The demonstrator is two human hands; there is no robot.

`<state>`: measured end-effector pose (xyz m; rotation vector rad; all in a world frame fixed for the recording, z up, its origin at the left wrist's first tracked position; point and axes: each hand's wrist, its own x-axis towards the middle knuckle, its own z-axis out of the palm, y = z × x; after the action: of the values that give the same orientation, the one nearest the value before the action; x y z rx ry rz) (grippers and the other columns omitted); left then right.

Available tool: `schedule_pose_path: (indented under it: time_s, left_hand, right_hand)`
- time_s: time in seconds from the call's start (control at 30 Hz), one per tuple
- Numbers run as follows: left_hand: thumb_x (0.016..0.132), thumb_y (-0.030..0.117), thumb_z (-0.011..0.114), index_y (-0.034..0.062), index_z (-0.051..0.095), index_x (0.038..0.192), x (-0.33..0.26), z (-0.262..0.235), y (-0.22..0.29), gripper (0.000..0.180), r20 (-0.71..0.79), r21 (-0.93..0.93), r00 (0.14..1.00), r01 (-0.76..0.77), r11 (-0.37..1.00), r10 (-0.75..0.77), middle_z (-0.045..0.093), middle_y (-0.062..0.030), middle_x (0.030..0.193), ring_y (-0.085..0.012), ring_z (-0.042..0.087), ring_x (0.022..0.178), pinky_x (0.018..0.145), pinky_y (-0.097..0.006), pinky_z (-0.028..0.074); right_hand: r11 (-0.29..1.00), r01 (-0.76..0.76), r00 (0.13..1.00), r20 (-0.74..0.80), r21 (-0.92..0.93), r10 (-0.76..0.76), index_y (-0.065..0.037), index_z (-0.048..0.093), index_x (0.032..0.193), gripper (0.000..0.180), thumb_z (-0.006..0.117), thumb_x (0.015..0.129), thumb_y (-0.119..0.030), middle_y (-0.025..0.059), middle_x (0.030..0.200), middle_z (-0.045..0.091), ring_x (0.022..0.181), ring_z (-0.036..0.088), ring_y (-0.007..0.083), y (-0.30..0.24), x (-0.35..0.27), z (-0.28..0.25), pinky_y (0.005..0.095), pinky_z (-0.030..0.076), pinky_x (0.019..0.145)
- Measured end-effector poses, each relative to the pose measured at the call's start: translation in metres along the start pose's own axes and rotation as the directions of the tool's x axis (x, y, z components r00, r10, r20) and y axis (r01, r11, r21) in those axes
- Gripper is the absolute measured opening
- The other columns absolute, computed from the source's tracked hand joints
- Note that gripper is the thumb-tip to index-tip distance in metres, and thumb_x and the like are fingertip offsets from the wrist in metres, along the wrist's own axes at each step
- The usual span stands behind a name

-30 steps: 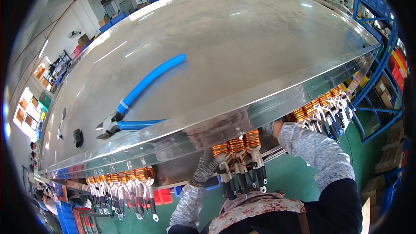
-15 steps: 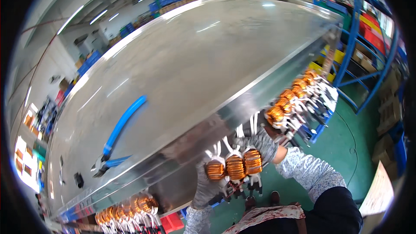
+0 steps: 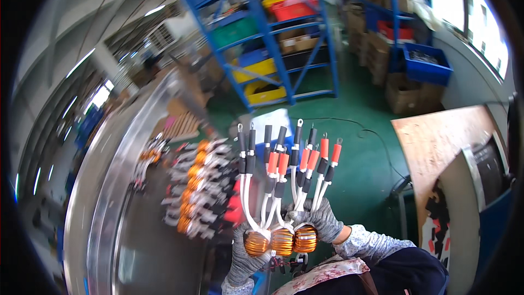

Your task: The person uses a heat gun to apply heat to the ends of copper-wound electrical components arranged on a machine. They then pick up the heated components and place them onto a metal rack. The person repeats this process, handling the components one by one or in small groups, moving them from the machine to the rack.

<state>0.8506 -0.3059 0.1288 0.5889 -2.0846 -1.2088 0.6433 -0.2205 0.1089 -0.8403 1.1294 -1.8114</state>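
Holds three copper coils, side by side in a row, up off the metal table, to the right of its right edge. Wraps gloved left hand closely around the left coil's outer side; keeps gloved right hand tight on the right coil's upper side, at the roots of the white leads, with some fingertips hidden behind these. Fans the leads upward, tipped with black and red sleeves and ring lugs, several overlapped or too small to make out. Shows dark bits below the coils, hard to identify. Has a second coil row along the right edge of the table's lower shelf, too blurred to count; loses that shelf's near end at the frame's rim. Beyond, includes a blue rack with bins, and at right a wooden board, cut off by darkness.
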Motion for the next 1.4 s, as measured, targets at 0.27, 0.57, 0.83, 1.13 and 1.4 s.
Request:
schedule_pose_path:
  time_s: [0.27,0.57,0.83,1.13,1.4]
  left_hand:
    - [0.054,0.012,0.080,0.0062,0.037,0.120,0.159,0.201,0.031,0.079,0.417,-0.261,0.903,0.006,0.965,0.107,0.050,-0.0099,0.115,-0.0212,0.053,0.104,0.090,-0.034,0.045]
    - [0.061,0.003,0.077,0.0060,0.036,0.118,0.287,0.408,0.058,0.071,0.752,-0.420,0.583,0.061,0.906,0.309,0.054,-0.0123,0.109,-0.0199,0.056,0.099,0.086,-0.031,0.048]
    - [0.061,0.011,0.076,0.0055,0.040,0.118,0.380,0.601,0.091,0.068,0.876,-0.481,0.143,0.223,0.848,0.460,0.057,-0.0099,0.103,-0.0168,0.058,0.090,0.078,-0.029,0.050]
    - [0.053,0.001,0.074,-0.0006,0.047,0.118,0.354,0.785,0.206,0.070,0.814,-0.355,-0.395,0.242,0.903,0.426,0.057,-0.0075,0.102,-0.0181,0.056,0.096,0.085,-0.029,0.047]
    - [0.056,-0.001,0.063,0.0004,0.055,0.113,0.237,0.907,0.288,0.058,0.685,-0.321,-0.639,0.167,0.932,0.351,0.058,-0.0063,0.096,-0.0149,0.058,0.084,0.074,-0.027,0.051]
  right_hand:
    - [0.977,0.150,0.880,-0.470,0.153,-0.062,0.000,0.065,0.092,0.027,0.074,0.073,-0.016,0.0037,0.083,0.065,0.073,0.059,0.0093,-0.080,-0.026,-0.187,0.0240,0.049,0.066]
    - [0.948,0.317,0.502,-0.850,0.010,-0.159,0.000,0.066,0.090,0.024,0.072,0.075,-0.019,0.0041,0.081,0.065,0.072,0.058,0.0097,-0.120,-0.046,-0.336,0.0242,0.048,0.065]
    - [0.816,0.575,0.092,-0.985,-0.065,-0.143,-0.001,0.060,0.094,0.025,0.069,0.075,-0.014,0.0084,0.086,0.065,0.078,0.061,0.0168,-0.165,-0.054,-0.447,0.0283,0.050,0.070]
    - [0.538,0.797,-0.259,-0.960,-0.274,-0.104,-0.003,0.062,0.094,0.023,0.068,0.078,-0.018,0.0041,0.087,0.063,0.080,0.060,0.0144,-0.186,-0.128,-0.508,0.0288,0.052,0.067]
    - [0.288,0.797,-0.539,-0.840,-0.531,-0.059,-0.004,0.060,0.092,0.018,0.062,0.083,-0.019,0.0097,0.089,0.062,0.077,0.061,0.0206,-0.195,-0.234,-0.550,0.0330,0.053,0.070]
